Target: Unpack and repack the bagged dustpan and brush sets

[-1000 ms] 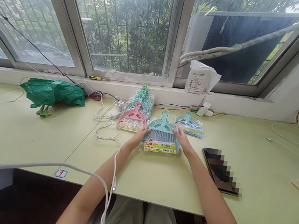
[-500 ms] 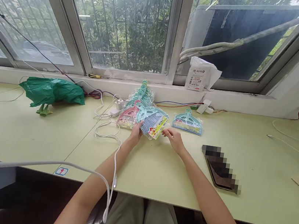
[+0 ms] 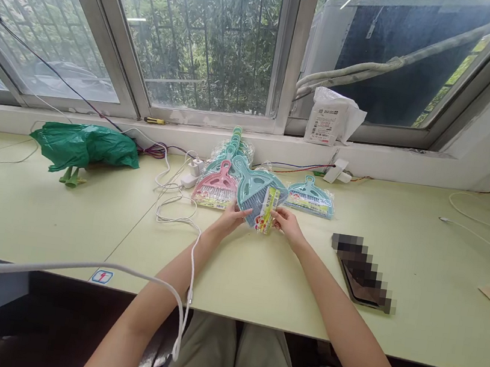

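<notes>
A light-blue dustpan and brush set is held up over the table, tilted, with its handle toward the upper left. My left hand grips its lower left edge, the thumb across the bristles. At the other side, my right hand pinches the edge of the set's yellow label card. Behind my left hand lies a wrapped pink dustpan and brush set, at the front of a pile of green ones. Another wrapped blue set rests to the right.
White cables run across the table left of my hands, one hanging over the front edge. A green plastic bag lies farther left. To the right is a dark, partly pixelated phone-like object. A white package stands on the windowsill.
The held blue set has moved right and turned, so its label stands more upright. My left hand went right with it, uncovering more of the pink set. My right hand now touches the label.
</notes>
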Demonstrator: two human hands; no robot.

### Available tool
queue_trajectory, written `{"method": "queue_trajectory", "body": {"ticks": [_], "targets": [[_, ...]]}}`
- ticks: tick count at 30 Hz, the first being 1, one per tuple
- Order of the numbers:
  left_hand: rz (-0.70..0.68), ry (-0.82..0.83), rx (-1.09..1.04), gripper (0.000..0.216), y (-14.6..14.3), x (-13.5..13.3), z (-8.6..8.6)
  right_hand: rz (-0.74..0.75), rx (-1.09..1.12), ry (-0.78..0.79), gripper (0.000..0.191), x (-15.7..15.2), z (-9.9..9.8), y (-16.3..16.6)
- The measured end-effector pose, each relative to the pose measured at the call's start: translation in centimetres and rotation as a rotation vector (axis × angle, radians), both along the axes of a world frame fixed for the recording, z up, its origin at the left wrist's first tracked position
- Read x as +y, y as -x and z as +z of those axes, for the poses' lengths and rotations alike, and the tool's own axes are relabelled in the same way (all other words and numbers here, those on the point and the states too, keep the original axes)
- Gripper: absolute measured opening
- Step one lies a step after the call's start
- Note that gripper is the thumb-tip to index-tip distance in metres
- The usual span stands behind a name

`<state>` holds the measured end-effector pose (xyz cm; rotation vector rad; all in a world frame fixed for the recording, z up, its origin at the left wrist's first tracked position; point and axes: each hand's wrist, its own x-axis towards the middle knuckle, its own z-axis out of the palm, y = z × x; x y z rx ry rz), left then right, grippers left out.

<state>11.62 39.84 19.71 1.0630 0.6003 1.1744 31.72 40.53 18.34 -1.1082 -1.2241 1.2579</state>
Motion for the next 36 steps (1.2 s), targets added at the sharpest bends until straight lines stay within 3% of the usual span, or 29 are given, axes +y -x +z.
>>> {"method": "queue_trajectory", "body": {"ticks": [6,14,16,22,26,30,32,36], "targets": [[-0.098,-0.008,0.034,0.071,0.0,-0.7,0.2,-0.116,0.055,-0.048,0.054,0.1,-0.2,-0.3],[-0.233,0.028,0.143,0.058,0.5,-0.2,0.9,-0.116,0.112,-0.042,0.056,0.5,-0.7,-0.7],[-0.164,0.041,0.174,0.06,0.5,0.2,0.8,-0.128,0.101,-0.059,0.054,0.5,-0.5,-1.0],[0.217,0.01,0.309,0.049,0.3,1.4,0.2,-0.122,0.141,-0.098,0.05,0.1,0.9,-1.7],[0.436,0.071,0.271,0.046,0.4,2.2,-0.1,-0.136,0.124,-0.07,0.05,0.1,1.3,-2.0],[0.532,0.049,0.24,0.045,0.7,2.3,-0.1,-0.138,0.125,-0.11,0.047,0.2,1.4,-2.0],[0.586,-0.006,0.278,0.043,0.9,1.9,0.2,-0.189,0.149,-0.128,0.047,0.3,1.5,-2.1],[0.852,-0.284,0.388,0.051,1.3,0.7,1.4,-0.189,0.084,-0.136,0.047,0.3,1.7,-2.4]]}}
